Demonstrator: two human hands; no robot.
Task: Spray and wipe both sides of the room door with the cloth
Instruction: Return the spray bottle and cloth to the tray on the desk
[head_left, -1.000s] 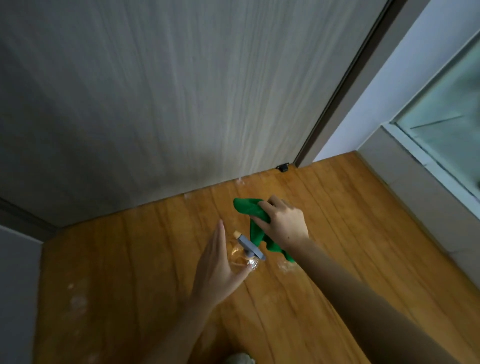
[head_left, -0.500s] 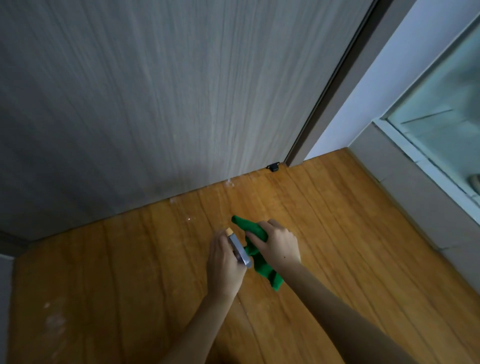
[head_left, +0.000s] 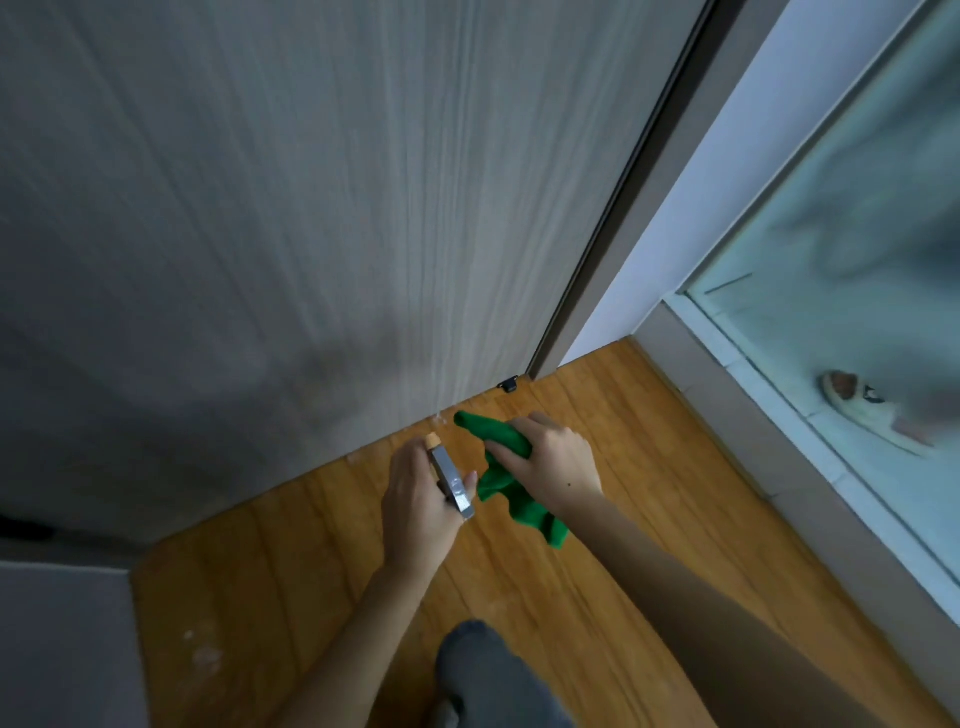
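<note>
Since a second ago the left hand, then open and reaching beside the spray bottle on the floor, has closed round it and lifted it, and both hands are now sitting nearer the foot of the room door. Taking that door as the landmark and going left to right: below its left end a grey wall panel is filling the corner, and the wooden floor is spreading out from the door's bottom edge. In front of the door's lower right part, the left hand is wrapping its grip round the spray bottle, fingers curled about the grey sprayer head, whose orange nozzle tip is pointing up toward the door; the bottle's body is hidden behind the hand. Just to the right of it, the right hand is keeping its grip bunched on the green cloth, one end poking up toward the door's base and the other hanging below the wrist. Nearer the viewer than the hands, a knee in grey fabric is showing. A small black door stop is sitting at the door's bottom right corner, next to the dark door frame. Further right of the door a frosted glass panel is standing, with a blurred shoe behind it.
</note>
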